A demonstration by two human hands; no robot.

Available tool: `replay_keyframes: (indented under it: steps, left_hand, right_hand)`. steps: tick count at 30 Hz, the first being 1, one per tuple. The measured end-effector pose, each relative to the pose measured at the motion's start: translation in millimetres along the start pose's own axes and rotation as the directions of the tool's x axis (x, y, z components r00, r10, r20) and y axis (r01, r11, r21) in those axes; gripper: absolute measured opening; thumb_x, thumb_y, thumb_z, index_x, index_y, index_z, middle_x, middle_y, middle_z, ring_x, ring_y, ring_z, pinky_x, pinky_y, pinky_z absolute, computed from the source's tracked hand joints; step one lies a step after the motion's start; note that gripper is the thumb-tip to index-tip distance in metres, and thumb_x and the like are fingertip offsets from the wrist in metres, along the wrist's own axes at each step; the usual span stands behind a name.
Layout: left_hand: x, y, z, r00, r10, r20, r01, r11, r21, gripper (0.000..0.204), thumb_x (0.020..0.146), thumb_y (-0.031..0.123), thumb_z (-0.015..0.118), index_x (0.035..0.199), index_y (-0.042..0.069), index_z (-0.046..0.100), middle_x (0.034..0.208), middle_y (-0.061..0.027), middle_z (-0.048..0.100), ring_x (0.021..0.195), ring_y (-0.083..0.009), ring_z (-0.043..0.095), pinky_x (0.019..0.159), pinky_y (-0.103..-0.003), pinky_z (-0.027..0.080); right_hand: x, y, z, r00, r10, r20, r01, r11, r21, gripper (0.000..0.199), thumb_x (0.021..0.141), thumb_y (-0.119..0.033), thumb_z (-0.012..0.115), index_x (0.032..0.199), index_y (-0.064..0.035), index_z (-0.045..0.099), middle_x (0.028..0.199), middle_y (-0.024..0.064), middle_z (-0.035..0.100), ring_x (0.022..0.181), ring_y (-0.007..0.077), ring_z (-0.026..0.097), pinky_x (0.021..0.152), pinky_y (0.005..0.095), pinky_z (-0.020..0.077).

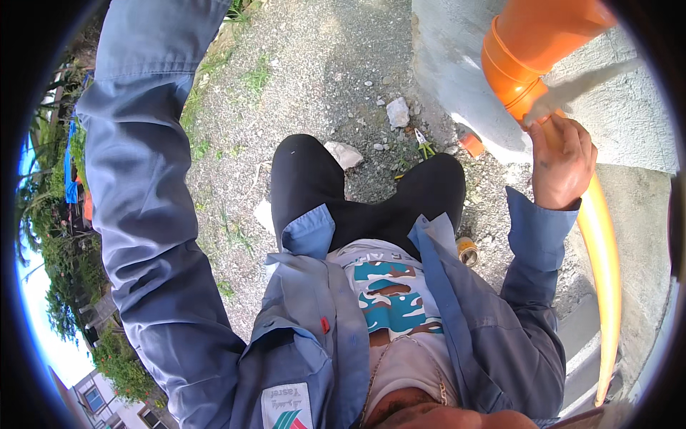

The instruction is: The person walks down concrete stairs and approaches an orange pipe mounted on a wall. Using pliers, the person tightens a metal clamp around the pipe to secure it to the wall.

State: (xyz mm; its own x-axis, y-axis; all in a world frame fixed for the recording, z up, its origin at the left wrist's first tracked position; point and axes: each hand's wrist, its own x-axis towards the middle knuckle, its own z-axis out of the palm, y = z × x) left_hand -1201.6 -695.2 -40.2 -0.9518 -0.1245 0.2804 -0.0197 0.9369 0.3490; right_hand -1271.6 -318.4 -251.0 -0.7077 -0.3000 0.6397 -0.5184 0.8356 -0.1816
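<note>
Head view: right hand (pixel 562 163) fingers clenched on orange pipe (pixel 599 236); left hand unseen.

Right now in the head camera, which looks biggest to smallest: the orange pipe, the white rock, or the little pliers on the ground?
1. orange pipe, though it is nearest the camera
2. white rock
3. pliers, looking only slightly smaller than the rock

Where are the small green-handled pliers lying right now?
In the head view, the green-handled pliers lie on the gravel ground just beyond the person's right knee, near a pale stone.
</note>
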Motion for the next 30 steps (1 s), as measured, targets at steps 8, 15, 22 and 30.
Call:
replay_keyframes:
  steps: [8,15,22,30]
  left_hand:
    - [-85,-163,135,0.94,-0.203,0.274,0.208,0.978,0.013,0.052,0.085,0.053,0.081,0.104,0.004,0.075,0.087,-0.0131,0.074,0.079,-0.0258,0.071,0.075,-0.039,0.057]
    - [-298,-267,348,0.646,-0.531,0.549,0.476,0.842,0.255,0.072,0.081,0.052,0.078,0.14,0.016,0.058,0.132,-0.0209,0.06,0.125,-0.0442,0.058,0.103,-0.053,0.05]
    - [-371,-281,444,0.573,-0.638,0.514,0.431,0.768,0.473,0.095,0.076,0.05,0.081,0.154,0.015,0.037,0.152,-0.0147,0.042,0.14,-0.0368,0.044,0.106,-0.067,0.041]
    - [-357,-258,473,0.602,-0.56,0.569,0.215,0.8,0.56,0.147,0.05,0.047,0.098,0.161,0.002,0.013,0.158,-0.0208,0.035,0.151,-0.0392,0.029,0.118,-0.069,0.024]
  right_hand:
    - [-1,11,9,1.0,-0.029,0.002,0.029,0.997,0.065,0.039,0.07,-0.031,0.094,0.098,-0.0102,0.077,0.105,0.0051,0.073,0.096,0.0282,0.065,0.086,0.0406,0.0526]
    - [1,13,8,0.997,-0.083,0.012,0.081,0.993,0.085,0.036,0.073,-0.028,0.093,0.098,-0.0084,0.077,0.102,0.0046,0.073,0.094,0.0276,0.065,0.086,0.0395,0.0511]
    - [0,17,10,0.995,-0.081,0.054,0.082,0.997,-0.006,0.038,0.079,-0.025,0.09,0.105,-0.0022,0.075,0.11,0.0095,0.072,0.101,0.0297,0.064,0.089,0.042,0.052]
    - [-4,16,3,0.987,-0.12,0.107,0.133,0.984,-0.123,0.035,0.082,-0.024,0.088,0.107,-0.0019,0.075,0.111,0.0115,0.072,0.104,0.0305,0.066,0.091,0.0421,0.0529]
